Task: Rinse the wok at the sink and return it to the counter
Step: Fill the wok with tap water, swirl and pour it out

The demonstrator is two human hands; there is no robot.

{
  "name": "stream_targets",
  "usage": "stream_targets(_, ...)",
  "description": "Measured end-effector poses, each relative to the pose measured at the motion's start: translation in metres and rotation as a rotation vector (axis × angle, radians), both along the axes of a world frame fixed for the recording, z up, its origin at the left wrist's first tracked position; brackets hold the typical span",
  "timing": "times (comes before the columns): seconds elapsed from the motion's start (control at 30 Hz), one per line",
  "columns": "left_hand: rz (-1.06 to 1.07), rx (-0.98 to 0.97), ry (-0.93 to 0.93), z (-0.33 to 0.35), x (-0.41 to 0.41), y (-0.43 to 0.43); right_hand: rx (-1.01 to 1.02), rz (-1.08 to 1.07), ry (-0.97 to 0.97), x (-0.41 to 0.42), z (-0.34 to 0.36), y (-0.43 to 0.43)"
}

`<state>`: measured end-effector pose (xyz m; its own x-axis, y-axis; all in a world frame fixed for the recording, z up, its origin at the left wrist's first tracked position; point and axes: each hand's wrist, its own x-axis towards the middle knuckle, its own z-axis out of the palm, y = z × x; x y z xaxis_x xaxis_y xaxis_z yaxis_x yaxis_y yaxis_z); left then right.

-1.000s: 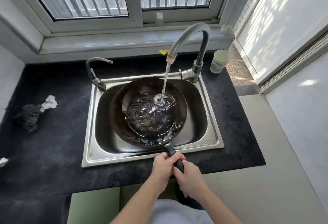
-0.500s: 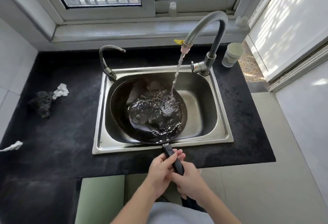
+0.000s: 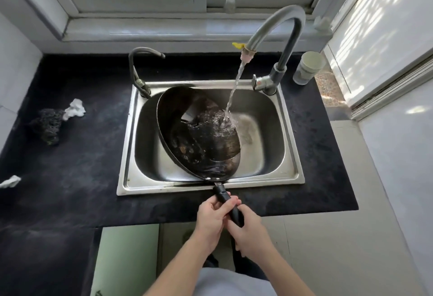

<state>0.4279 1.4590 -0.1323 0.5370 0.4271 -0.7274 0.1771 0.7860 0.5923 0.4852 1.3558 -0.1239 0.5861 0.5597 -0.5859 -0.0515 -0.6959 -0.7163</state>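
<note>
A dark round wok point(image 3: 187, 141) sits in the steel sink point(image 3: 290, 152), tipped up on its left side so its bowl faces right. Water streams from the tall grey faucet point(image 3: 281, 30) onto the wok's right inner wall and spills toward the sink floor. The wok's black handle point(image 3: 225, 196) reaches over the sink's front rim. My left hand point(image 3: 210, 218) and my right hand point(image 3: 248, 232) both grip that handle, left ahead of right.
A black counter point(image 3: 77, 178) surrounds the sink. A small second tap point(image 3: 140, 68) stands at the sink's back left. A dark scrubber point(image 3: 46, 127) and crumpled white paper point(image 3: 75, 109) lie at left. Stacked cups point(image 3: 308, 67) stand at back right. A window ledge runs behind.
The wok has tilted from nearly flat to steeply tipped, left rim raised, and the pooled water pours out to the right. Both hands kept their grip on the handle.
</note>
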Motion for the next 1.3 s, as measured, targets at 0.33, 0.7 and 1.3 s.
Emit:
stream_targets(0.33, 0.015, 0.128, 0.118, -0.003, 0.015, -0.015, -0.204, 0.047, -0.359, -0.007, -0.004, 0.001)
stream_targets(0.7, 0.003, 0.204, 0.186, -0.006, 0.023, -0.016, -0.033, -0.053, -0.422, -0.006, -0.018, -0.002)
stream_targets(1.3, 0.016, -0.038, -0.053, -0.005, 0.018, -0.001, 0.160, 0.004, 0.037, 0.030, -0.012, -0.009)
